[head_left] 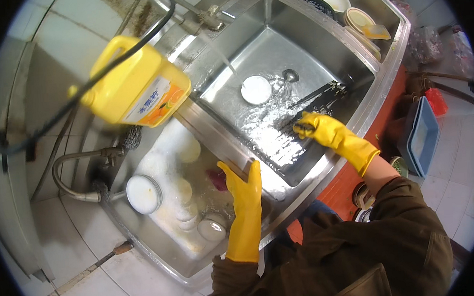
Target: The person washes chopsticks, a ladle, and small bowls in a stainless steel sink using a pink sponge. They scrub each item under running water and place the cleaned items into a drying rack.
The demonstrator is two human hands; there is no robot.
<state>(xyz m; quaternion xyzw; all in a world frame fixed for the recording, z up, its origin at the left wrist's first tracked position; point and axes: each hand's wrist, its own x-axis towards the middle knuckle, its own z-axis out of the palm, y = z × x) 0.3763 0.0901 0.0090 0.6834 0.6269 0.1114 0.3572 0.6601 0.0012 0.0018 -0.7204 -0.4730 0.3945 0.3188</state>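
1. Right hand [323, 129], yellow-gloved, over the middle sink [252, 48]: grip curled closely round a dark thing [304, 127]; from here I cannot tell what.
2. Sticks [317, 99], dark, a loose bundle: in that sink, wet, just beside the right hand.
3. Left hand [244, 198], yellow-gloved, at the soapy sink [157, 261]: grip spread wide, nothing seen in it; red cloth [217, 179] beside the thumb.
4. Bowl [256, 90], white: in the middle sink, near the running water [220, 55].
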